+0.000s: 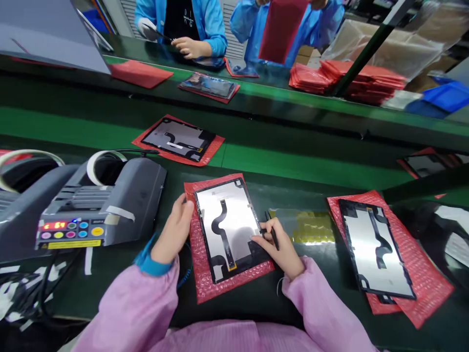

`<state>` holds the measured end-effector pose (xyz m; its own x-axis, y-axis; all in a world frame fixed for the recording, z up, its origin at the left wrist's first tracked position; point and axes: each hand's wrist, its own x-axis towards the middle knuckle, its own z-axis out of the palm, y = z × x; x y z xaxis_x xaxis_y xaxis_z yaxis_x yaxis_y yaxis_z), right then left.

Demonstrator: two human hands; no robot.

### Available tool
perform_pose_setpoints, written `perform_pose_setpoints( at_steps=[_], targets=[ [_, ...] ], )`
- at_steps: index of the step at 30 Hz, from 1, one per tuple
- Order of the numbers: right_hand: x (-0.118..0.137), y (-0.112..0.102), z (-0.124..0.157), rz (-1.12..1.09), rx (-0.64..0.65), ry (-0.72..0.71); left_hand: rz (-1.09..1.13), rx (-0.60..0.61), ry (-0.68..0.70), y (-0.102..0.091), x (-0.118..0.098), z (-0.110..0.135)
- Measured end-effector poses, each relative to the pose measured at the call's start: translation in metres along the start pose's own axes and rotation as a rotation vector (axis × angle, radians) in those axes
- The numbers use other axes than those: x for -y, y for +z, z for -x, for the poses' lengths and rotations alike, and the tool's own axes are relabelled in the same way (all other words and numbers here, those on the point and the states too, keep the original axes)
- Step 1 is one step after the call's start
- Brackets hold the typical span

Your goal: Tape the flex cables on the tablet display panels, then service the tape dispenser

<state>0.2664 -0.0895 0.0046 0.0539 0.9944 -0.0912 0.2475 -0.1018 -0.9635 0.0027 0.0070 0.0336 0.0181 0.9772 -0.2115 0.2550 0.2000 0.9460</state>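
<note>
A tablet display panel (229,222) lies back side up on a red bubble-wrap sheet (205,283) right in front of me, a black flex cable curving down its silver back. My left hand (175,231) rests on the panel's left edge, fingers curled over the wrap. My right hand (280,247) pinches black tweezers (271,230) at the panel's right edge.
A grey tape dispenser machine (84,205) stands at left. A second panel on red wrap (377,249) lies at right, a yellow sticker sheet (308,226) between. Another panel (179,139) sits on the green conveyor belt. Two co-workers in blue (205,24) work opposite, red bags (351,78) stacked nearby.
</note>
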Motion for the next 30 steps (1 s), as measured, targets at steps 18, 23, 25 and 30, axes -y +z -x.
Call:
perform_pose_setpoints(
  at_steps=[18, 23, 25, 30],
  targets=[
    [-0.017, -0.046, 0.004, -0.079, -0.418, 0.090, -1.077, 0.373, 1.020, -0.003, 0.067, 0.091],
    [-0.015, -0.051, 0.002, -0.102, -0.349, 0.113, -1.012, 0.368, 0.953, -0.001, 0.063, 0.093],
    [-0.015, -0.054, 0.000, -0.116, -0.339, 0.121, -0.973, 0.357, 0.916, 0.001, 0.063, 0.094],
    [-0.015, -0.054, -0.003, -0.135, -0.364, 0.131, -0.947, 0.357, 0.898, 0.003, 0.063, 0.095]
  ],
)
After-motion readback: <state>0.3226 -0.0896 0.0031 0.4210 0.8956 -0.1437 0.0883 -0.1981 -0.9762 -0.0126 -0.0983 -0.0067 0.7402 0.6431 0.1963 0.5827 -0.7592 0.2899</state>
